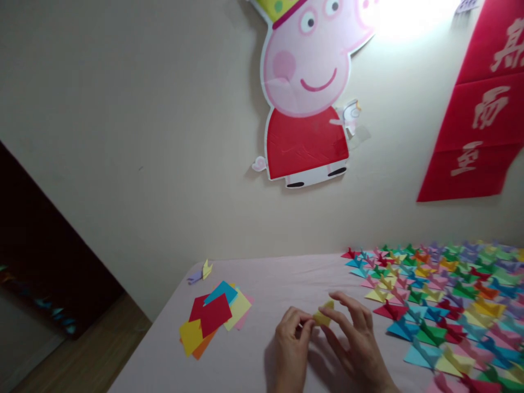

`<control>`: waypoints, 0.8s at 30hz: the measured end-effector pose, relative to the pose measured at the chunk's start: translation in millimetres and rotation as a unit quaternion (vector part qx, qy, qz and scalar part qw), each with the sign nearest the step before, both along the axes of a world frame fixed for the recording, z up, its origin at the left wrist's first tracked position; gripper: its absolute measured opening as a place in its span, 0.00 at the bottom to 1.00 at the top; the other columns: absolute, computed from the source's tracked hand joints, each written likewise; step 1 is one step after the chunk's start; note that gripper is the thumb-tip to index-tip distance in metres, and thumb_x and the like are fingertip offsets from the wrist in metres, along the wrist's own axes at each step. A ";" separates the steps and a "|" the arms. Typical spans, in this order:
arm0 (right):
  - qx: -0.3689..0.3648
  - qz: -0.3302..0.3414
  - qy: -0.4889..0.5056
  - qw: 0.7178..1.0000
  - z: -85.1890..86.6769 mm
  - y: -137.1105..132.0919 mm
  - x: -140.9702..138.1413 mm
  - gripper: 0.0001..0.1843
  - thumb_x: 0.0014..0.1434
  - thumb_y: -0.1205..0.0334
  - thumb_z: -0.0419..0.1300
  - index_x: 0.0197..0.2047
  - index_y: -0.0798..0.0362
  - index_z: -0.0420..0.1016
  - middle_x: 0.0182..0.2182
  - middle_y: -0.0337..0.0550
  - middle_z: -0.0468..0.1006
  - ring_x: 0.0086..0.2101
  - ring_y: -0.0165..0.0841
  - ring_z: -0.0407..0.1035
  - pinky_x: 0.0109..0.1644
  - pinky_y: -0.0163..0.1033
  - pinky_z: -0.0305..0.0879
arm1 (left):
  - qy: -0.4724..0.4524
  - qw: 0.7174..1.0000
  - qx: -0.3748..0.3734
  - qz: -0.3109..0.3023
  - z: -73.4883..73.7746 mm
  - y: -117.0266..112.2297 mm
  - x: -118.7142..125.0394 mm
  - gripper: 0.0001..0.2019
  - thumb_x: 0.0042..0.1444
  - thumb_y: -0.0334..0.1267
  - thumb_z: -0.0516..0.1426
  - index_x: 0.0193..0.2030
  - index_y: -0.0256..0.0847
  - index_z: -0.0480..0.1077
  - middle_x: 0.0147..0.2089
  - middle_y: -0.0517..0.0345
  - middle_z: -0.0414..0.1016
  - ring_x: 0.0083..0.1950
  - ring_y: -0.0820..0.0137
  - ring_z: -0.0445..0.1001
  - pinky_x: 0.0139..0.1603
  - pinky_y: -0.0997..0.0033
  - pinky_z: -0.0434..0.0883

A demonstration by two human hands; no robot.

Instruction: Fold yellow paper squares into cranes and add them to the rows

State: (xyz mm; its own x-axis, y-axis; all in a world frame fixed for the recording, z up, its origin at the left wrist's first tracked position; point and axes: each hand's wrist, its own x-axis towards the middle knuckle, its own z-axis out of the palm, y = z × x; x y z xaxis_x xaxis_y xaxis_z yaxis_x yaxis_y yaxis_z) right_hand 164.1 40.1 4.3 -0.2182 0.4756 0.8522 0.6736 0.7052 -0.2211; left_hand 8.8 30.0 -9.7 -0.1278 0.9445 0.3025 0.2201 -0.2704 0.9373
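Over the front part of the table, a small folded piece of yellow paper (326, 315) is raised between my two hands. My left hand (291, 344) pinches its left end between thumb and fingers. On the other side, my right hand (358, 341) has one fingertip lying on the paper and the thumb at its lower edge, while another finger stretches out above it. The exact folds are too small to make out, and the fingers partly cover them.
Rows of folded paper birds (448, 305) in many colours fill the table's right side. Loose coloured paper squares (210, 316) overlap on the left. Behind them lie two small folded pieces, one yellow (207, 269), one purple (195, 278). A wall (184, 164) bounds the back of the table (164, 365).
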 end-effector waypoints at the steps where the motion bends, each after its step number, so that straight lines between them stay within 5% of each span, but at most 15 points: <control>1: -0.005 -0.003 -0.005 1.000 -0.6 0.6 1.1 0.13 0.63 0.69 0.56 0.50 0.47 0.70 0.56 0.51 0.64 0.53 0.45 0.61 0.52 0.49 0.60 | 0.027 0.999 0.017 0.001 0.1 0.0 -1.0 0.08 0.60 0.37 0.58 0.30 0.42 0.75 0.32 0.59 0.73 0.34 0.69 0.72 0.34 0.75 0.68; 12: -0.069 0.027 0.002 0.997 -5.1 1.5 3.4 0.09 0.61 0.66 0.59 0.45 0.46 0.71 0.54 0.47 0.69 0.53 0.45 0.63 0.53 0.49 0.61 | 0.054 0.996 0.074 0.014 2.8 -3.2 -0.3 0.08 0.60 0.29 0.56 0.34 0.43 0.75 0.35 0.59 0.74 0.37 0.69 0.74 0.38 0.74 0.70; 24: -0.120 0.059 0.080 0.988 -11.4 4.7 4.4 0.04 0.61 0.64 0.59 0.39 0.45 0.75 0.50 0.47 0.75 0.51 0.45 0.68 0.52 0.52 0.66 | 0.032 0.997 0.072 0.000 8.8 -5.9 2.0 0.07 0.61 0.34 0.57 0.33 0.43 0.76 0.34 0.58 0.74 0.38 0.68 0.73 0.39 0.72 0.70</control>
State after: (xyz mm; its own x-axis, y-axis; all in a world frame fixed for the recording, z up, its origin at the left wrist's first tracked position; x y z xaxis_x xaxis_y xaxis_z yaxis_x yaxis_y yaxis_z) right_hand 168.5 44.8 -7.1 -0.1567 0.6470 0.7462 0.5326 0.6916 -0.4878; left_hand 10.9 24.1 -1.0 -0.1046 0.8905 0.4427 0.2778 -0.4013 0.8728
